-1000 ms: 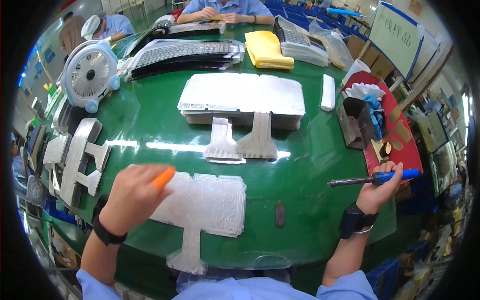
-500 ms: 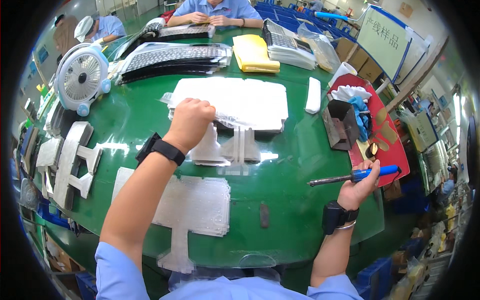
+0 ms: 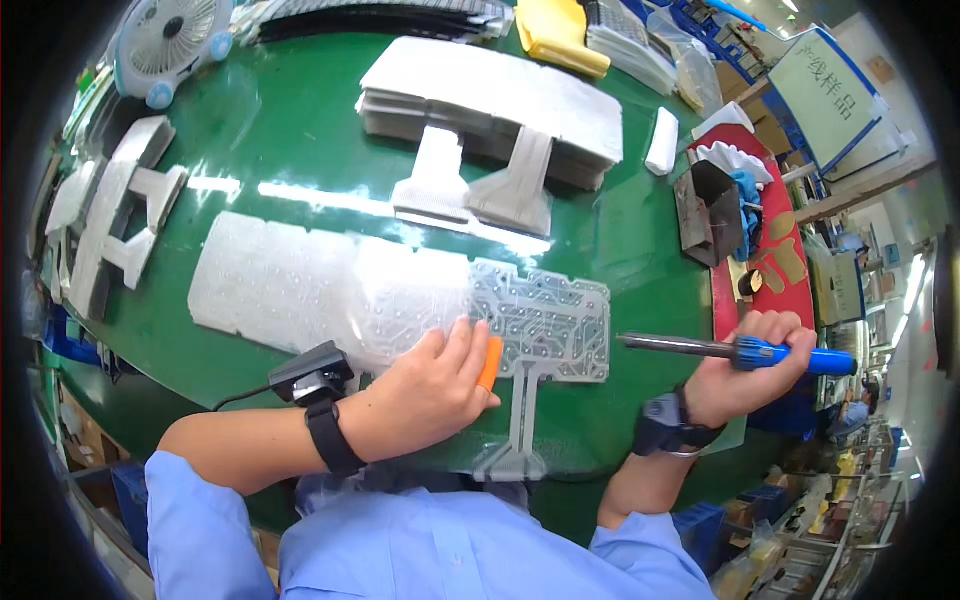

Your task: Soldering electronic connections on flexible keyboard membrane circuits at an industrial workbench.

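Note:
My left hand [image 3: 432, 390] is closed at the near edge of a clear sheet printed with grey circuit traces [image 3: 545, 315]. Its fingertips rest on the sheet, and an orange cover [image 3: 490, 364] shows at one digit; the thumb's grip is partly hidden. The sheet's right end lies over green table, its narrow tail pointing toward me. Whitish flat sheets [image 3: 265, 280] spread out on its left. My right hand [image 3: 750, 370] is wrapped round the blue handle of a soldering iron [image 3: 690, 346], its metal tip pointing left just beyond the sheet's right end.
A thick stack of white sheets [image 3: 490, 85] with tails stands farther back. More stacked sheets [image 3: 120, 215] lie at left, near a fan [image 3: 170, 40]. On the right, a metal box [image 3: 708, 215] stands by a red board [image 3: 775, 295]. A yellow cloth [image 3: 560, 35] lies at the back.
My left hand has come from the back stack down to the near sheets, and the circuit sheet now lies there. The view has tilted. The right hand still holds the soldering iron.

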A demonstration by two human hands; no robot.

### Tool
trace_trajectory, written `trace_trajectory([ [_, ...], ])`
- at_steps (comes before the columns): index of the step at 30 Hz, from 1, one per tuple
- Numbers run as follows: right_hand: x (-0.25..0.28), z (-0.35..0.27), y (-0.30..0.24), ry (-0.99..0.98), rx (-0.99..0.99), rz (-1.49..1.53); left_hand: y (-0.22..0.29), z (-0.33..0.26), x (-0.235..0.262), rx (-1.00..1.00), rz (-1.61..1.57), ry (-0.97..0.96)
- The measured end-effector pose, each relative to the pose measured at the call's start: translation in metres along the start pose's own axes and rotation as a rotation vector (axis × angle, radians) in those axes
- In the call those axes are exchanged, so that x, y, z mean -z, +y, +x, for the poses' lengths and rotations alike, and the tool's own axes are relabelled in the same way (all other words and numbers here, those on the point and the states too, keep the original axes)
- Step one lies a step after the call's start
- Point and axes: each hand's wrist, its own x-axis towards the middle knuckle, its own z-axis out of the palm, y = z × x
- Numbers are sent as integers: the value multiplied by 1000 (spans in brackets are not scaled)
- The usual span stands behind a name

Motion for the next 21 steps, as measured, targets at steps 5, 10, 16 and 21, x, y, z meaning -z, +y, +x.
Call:
trace_trajectory([
  [5,-28,-50,0,-248,49,-193,1,-3,-8,61,-185,48],
  [10,-29,-61,5,-416,96,-213,6,-2,-18,51,-312,36],
  [16,-29,-66,5,-471,57,-240,6,-4,-17,59,-333,12],
  [21,-30,-68,7,-497,16,-233,5,-2,-18,48,-310,8],
])
